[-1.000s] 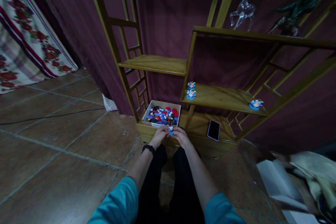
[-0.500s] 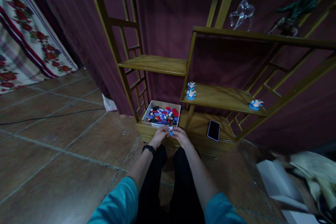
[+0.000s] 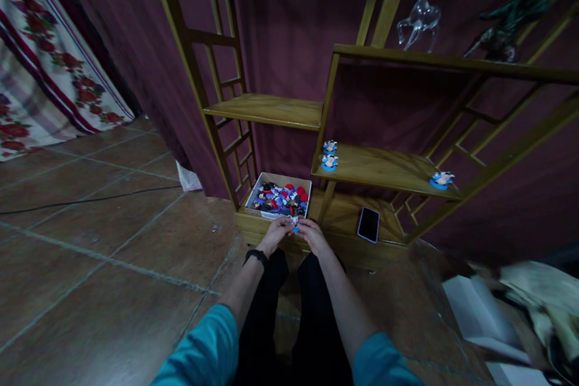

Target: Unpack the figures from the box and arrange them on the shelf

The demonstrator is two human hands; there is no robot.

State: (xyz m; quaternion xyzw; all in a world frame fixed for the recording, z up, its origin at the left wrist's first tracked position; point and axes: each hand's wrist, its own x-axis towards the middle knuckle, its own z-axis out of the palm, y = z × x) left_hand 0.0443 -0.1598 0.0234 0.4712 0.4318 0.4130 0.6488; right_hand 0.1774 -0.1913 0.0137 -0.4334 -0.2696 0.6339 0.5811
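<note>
Between my two hands is a small figurine (image 3: 295, 223) with a blue base and a whitish top. My left hand (image 3: 277, 234) pinches it from the left, and my right hand (image 3: 311, 233) grips it from the other side. Just beyond my fingers stands an open cardboard box (image 3: 259, 184) filled with several red, blue and black figurines (image 3: 283, 198). On the middle shelf (image 3: 384, 167), two blue-based figurines (image 3: 330, 162) sit at the left end, and a similar figurine (image 3: 441, 179) is at the right end.
A phone (image 3: 368, 224) lies on the lower shelf right of the box. A clear glass deer (image 3: 423, 15) and a dark statue (image 3: 502, 27) stand on the top right shelf. White boxes (image 3: 484, 313) lie on the floor at right. A black cable (image 3: 90, 200) crosses the floor at left.
Both hands stay almost in place around the figurine, which seems to have shifted very slightly. Everything on the shelves is unchanged.
</note>
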